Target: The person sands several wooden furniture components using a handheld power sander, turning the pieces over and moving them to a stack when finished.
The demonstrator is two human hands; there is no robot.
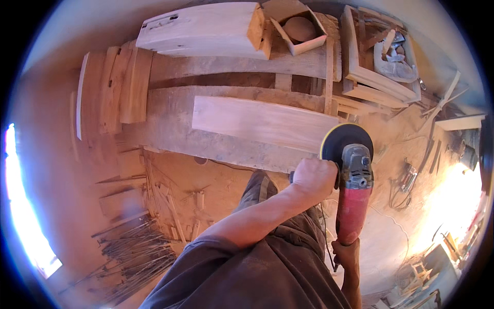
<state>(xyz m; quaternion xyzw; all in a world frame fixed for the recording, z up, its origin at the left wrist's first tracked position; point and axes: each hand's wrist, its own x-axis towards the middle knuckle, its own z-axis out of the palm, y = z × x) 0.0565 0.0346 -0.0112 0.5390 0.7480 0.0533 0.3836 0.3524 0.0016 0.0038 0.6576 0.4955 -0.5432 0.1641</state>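
A red and grey angle grinder point(354, 206) with a round black sanding disc point(342, 138), yellow at its edge, is held up in both hands. My left hand point(315, 178) is closed round its side handle, close behind the disc. Lower down, my right hand point(346, 253) grips the rear end of the red body. The disc overlaps the right end of a pale board point(257, 120) lying flat on the bench; whether it touches the wood I cannot tell. A dark cord hangs beside the tool.
The dusty wooden bench point(170, 121) carries stacked planks point(116, 87), a large pale timber block point(200, 31) and an open cardboard box point(303, 44) with round discs. Beyond stands a wooden frame point(383, 85) holding a white tub point(396, 62). Thin rods point(131, 257) lie on the floor.
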